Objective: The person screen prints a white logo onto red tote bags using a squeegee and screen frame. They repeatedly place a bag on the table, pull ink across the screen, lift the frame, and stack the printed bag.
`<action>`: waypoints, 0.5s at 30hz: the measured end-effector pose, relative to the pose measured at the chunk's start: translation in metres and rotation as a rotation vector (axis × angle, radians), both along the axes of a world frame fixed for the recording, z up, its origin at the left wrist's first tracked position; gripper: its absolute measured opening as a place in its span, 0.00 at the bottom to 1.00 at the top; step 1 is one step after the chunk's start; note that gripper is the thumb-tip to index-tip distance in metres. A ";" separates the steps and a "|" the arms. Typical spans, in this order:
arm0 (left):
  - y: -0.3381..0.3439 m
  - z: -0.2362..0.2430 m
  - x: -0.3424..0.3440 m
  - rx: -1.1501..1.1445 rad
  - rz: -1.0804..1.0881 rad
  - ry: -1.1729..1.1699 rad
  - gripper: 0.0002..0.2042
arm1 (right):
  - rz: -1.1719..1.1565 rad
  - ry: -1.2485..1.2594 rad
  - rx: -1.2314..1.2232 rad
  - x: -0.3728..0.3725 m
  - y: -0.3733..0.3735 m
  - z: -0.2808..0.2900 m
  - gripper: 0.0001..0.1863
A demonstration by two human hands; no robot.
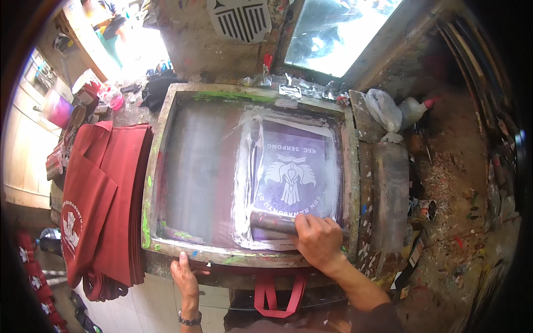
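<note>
A wooden screen frame (348, 183), streaked with green paint, holds a mesh with a purple stencil panel (300, 139) bearing a pale winged emblem and lettering, ringed by white ink. My right hand (319, 241) grips a long dark squeegee (272, 221) lying across the lower part of the stencil. At the frame’s front left edge, my left hand (186, 280), with a dark wristwatch, holds the rail with its thumb up; some fingertips are hidden. Red handles (277, 302) of a bag hang out below the frame, the bag’s body mostly hidden under it.
A stack of red bags (97, 216) lies left of the frame. Pink containers (58, 114) and black cloth (155, 91) are behind it. Plastic bottles (411, 114) and a grey board (388, 194) sit at right. A bright glass pane (338, 33) is at the back.
</note>
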State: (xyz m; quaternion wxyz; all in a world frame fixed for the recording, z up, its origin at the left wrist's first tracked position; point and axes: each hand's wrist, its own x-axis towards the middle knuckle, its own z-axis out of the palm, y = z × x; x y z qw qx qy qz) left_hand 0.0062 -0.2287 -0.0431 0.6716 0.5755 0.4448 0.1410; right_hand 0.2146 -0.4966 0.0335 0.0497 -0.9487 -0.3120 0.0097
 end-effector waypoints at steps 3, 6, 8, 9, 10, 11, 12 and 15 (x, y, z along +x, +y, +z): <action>0.002 0.002 0.004 -0.005 0.002 0.000 0.25 | 0.158 0.221 0.044 0.066 0.009 0.031 0.19; 0.005 0.002 0.006 0.006 -0.011 -0.006 0.25 | 0.164 -0.048 0.102 0.163 0.030 0.020 0.23; 0.009 0.002 0.006 -0.016 -0.047 -0.006 0.26 | 0.120 -0.172 0.074 0.226 0.048 0.017 0.23; 0.005 0.003 -0.001 -0.015 -0.019 0.005 0.25 | 0.114 -0.171 0.079 0.230 0.052 0.014 0.23; 0.002 0.004 -0.002 -0.008 0.001 0.016 0.25 | 0.100 -0.169 0.088 0.232 0.055 0.013 0.23; 0.004 0.005 -0.003 -0.001 0.016 0.026 0.25 | 0.081 -0.169 0.096 0.231 0.055 0.013 0.22; 0.005 0.007 -0.003 -0.010 -0.013 0.052 0.25 | 0.098 -0.204 0.130 0.217 0.044 0.004 0.23; 0.005 0.000 -0.014 -0.003 0.008 0.063 0.24 | 0.055 -0.042 0.084 0.146 0.035 -0.010 0.21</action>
